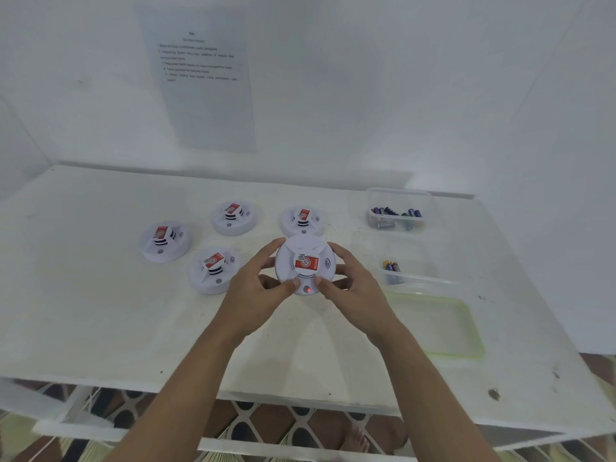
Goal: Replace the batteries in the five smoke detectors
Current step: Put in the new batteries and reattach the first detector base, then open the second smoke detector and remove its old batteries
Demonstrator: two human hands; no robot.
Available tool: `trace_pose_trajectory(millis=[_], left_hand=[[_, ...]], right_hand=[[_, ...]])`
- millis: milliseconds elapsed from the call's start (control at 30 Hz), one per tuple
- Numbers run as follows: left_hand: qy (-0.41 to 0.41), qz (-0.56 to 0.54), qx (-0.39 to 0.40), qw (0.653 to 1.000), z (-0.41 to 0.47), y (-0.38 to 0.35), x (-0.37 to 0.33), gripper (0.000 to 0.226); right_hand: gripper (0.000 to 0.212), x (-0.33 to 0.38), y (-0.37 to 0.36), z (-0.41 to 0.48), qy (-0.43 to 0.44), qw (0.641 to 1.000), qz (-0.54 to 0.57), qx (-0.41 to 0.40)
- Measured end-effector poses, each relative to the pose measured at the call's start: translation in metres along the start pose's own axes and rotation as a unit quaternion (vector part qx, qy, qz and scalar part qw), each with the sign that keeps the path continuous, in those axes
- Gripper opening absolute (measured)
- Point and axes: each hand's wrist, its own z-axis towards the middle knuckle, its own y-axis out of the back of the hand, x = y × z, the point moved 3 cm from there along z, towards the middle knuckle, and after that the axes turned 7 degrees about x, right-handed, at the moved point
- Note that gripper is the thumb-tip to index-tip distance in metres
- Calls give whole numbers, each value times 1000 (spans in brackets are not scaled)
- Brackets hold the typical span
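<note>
Left hand (263,278) and right hand (350,281) grip smoke detector (305,261), probably testing it; next: set it by other detectors (216,270) to its left.

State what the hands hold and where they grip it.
Both hands hold one smoke detector by its round rim: the left hand grips the left edge, the right hand the right edge.
</note>
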Motion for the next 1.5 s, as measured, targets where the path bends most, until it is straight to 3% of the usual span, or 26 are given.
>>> trace_pose_trajectory(millis=[200, 600, 867, 967, 1067, 1167, 1200, 1333, 1500], left_hand=[[8, 36, -19, 999, 10, -6, 9, 64], [70, 119, -38, 990, 39, -7, 34, 59], [63, 182, -5, 981, 40, -12, 31, 35], [56, 186, -2, 981, 41, -12, 35, 48], [56, 200, 0, 978, 41, -12, 40, 57], [62, 209, 3, 976, 43, -10, 42, 60], [64, 212, -4, 975, 45, -9, 42, 60], [26, 194, -47, 979, 57, -1, 39, 44], [-1, 238, -52, 970, 97, 4, 45, 39]], right_hand=[[60, -6, 5, 9, -12, 1000, -14, 12], [51, -13, 4, 43, -51, 986, -146, 63], [36, -13, 1, 53, -85, 965, -227, 103], [34, -12, 1, 56, -86, 960, -241, 117], [42, -13, 2, 59, -98, 956, -244, 128], [76, -15, 0, 62, -112, 962, -218, 118], [79, -15, -1, 64, -100, 968, -207, 99], [60, 0, 3, 83, -31, 985, -167, 24], [65, 7, 3, 137, -22, 975, -217, 34]])
